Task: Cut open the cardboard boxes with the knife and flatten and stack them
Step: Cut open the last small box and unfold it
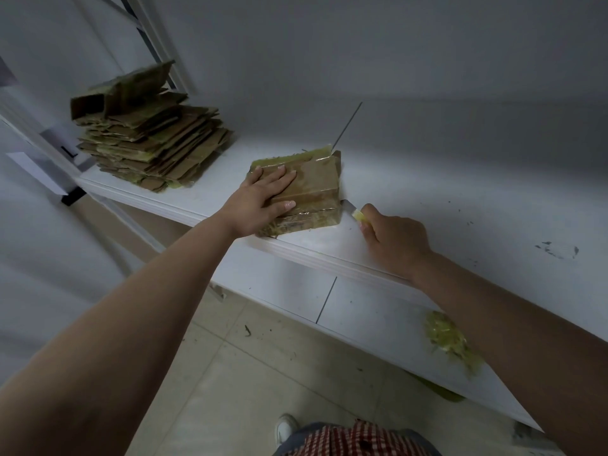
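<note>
Cardboard box (306, 185), one item, taped and still closed, sits at the front edge of the white table (444, 179), partway through being cut. Left hand (263, 200) lies flat on its top, fingers straight and spread, pressing it down. Right hand (393, 240) is curled round the knife (353, 213), whose blade meets the box's near right corner at the taped seam; how deep it has gone is hard to tell from this angle. Stack of flattened boxes (151, 139), many items, stands well apart at the table's far left end: that share of the work looks done. Yellowish tape scraps (450, 340) lie on the lower shelf. Remaining for this box: finish the cut, flatten it, add it to the stack.
</note>
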`<act>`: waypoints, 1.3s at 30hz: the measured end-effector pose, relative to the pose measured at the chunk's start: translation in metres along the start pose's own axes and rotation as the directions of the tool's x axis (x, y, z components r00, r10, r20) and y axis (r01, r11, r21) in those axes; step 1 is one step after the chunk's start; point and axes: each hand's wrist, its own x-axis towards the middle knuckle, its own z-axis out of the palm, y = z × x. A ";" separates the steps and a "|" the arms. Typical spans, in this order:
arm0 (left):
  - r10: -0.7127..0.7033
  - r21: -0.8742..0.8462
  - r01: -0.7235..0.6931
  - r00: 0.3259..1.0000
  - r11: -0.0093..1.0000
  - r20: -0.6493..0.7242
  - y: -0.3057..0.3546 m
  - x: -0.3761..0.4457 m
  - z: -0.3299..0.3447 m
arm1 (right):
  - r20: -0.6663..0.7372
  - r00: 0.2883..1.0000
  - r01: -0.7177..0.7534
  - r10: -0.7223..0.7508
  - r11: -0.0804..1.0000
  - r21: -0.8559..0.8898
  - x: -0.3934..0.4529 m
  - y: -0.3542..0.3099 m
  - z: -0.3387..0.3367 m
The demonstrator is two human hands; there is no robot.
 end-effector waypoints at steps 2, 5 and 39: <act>-0.001 0.001 0.001 1.000 1.000 0.015 0.000 0.001 -0.001 | 0.024 1.000 0.012 -0.011 1.000 -0.019 -0.001 0.000 -0.002; -0.001 0.004 0.001 0.999 1.000 0.032 0.001 0.001 -0.003 | 0.051 0.998 0.040 -0.036 0.997 -0.065 -0.003 -0.002 -0.003; 0.183 0.291 -0.107 0.951 0.951 -0.250 -0.016 -0.027 0.004 | -0.343 0.917 -0.132 0.202 0.967 0.218 -0.002 -0.010 -0.001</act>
